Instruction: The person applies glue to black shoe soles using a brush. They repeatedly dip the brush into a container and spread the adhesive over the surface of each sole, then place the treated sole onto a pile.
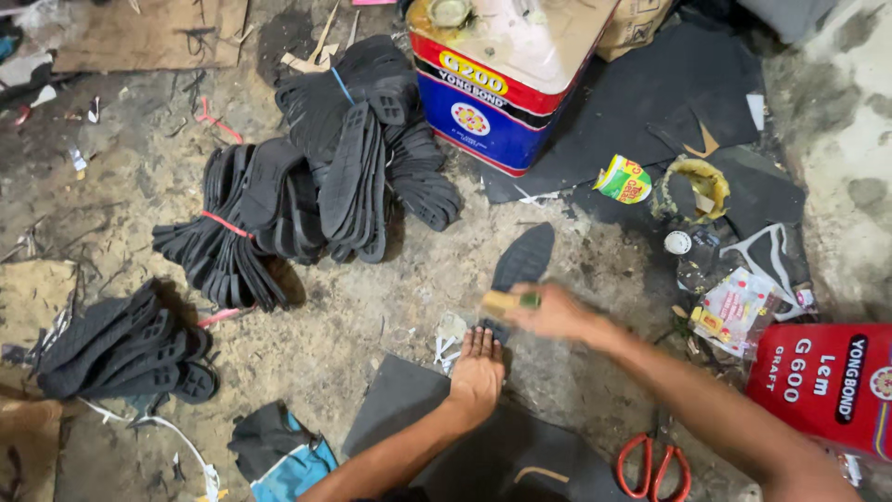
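A black rubber shoe sole lies tread-up on the dirty floor in front of me. My left hand presses flat on its near end, fingers together. My right hand hovers over the sole's middle, blurred with motion, gripping a small pale brush with a greenish tip. A dark rubber sheet lies under my left forearm.
Bundles of black soles are piled at the left and centre, more at the far left. A blue-and-red glue tin stands behind. A small open glue can, a red tin and red-handled scissors lie at the right.
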Tool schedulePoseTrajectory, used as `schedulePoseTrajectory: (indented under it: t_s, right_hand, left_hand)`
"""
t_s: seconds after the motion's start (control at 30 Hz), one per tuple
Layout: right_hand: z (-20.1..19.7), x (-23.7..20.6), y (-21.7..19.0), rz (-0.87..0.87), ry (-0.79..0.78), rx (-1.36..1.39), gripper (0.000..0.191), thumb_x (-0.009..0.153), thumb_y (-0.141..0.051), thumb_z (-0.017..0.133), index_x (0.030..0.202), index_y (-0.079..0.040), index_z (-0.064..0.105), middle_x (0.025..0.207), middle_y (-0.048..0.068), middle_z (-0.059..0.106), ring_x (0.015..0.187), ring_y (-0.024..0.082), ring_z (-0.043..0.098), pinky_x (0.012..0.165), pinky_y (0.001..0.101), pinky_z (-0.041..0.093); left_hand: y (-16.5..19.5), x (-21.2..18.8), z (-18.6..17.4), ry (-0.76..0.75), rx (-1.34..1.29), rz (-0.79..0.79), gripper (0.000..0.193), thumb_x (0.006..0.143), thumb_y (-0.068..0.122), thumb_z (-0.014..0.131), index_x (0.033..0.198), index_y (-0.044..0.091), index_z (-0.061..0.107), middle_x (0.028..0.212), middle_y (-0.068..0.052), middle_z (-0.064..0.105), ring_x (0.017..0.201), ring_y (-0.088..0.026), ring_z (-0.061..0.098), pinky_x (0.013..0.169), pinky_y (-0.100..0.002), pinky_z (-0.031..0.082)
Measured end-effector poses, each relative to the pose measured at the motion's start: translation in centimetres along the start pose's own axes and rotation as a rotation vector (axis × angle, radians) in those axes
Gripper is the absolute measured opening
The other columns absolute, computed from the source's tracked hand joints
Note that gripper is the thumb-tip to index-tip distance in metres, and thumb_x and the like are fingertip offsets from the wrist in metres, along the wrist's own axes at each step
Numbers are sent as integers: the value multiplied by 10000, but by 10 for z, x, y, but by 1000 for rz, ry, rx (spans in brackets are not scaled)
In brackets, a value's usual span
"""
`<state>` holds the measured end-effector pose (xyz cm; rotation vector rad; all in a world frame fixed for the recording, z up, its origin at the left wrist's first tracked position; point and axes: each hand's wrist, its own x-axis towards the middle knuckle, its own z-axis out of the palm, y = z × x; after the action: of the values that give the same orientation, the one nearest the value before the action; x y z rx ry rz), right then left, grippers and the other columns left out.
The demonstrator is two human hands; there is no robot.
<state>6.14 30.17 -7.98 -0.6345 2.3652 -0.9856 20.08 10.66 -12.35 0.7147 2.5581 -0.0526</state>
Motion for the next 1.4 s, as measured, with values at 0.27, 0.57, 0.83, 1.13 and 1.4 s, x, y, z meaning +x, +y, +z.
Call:
schedulePoseTrajectory:
  t_s: [0.27, 0.57, 0.83, 1.13, 1.4]
  right_hand:
    - [-57, 18, 24, -5, 553, -269, 464, 1056, -445, 547, 1311, -81, 680, 1166, 243, 748, 895, 375, 717, 784, 469, 563]
    - [-58, 13, 21, 443, 517, 24, 406, 989, -390, 633, 1079, -8, 735, 889, 250, 759, 751, 361, 727, 710, 469, 553]
    - [-52, -26, 45, 76, 968, -186, 526, 978, -453, 652, 1117, 47, 740, 873, 258, 703, 801, 451, 684, 662, 509, 536]
    - [-23, -68, 52, 771, 592, -431, 619, 851, -587, 686, 716, 13, 753, 752, 253, 716, 763, 437, 713, 757, 509, 566]
    - [-18, -68, 54, 693, 692, -377, 570, 864, -543, 693, 785, 18, 749, 796, 263, 714, 788, 460, 704, 732, 539, 555]
  left_hand:
    - [-5, 5, 6, -69, -11, 20, 664, 965, 271, 401, 1521, -82, 317, 1620, -293, 243, 1520, -441, 195, 1238, -558, 61]
    - [-4, 21, 9, 104, -12, 7, 550, 955, 237, 469, 1395, -93, 494, 1479, -342, 444, 1394, -480, 408, 1138, -582, 290]
    - [-29, 101, -91, 596, -434, -157, 623, 788, 311, 772, 1269, -39, 585, 1274, -268, 515, 1190, -446, 495, 1010, -498, 426]
    - [-19, 106, -133, 830, -884, -87, 260, 867, 188, 807, 1014, 13, 682, 980, -182, 656, 922, -366, 643, 805, -468, 525]
    - [-24, 34, -122, 682, -1664, -322, 263, 882, 170, 757, 887, -63, 636, 724, -97, 694, 626, -133, 637, 584, -305, 511]
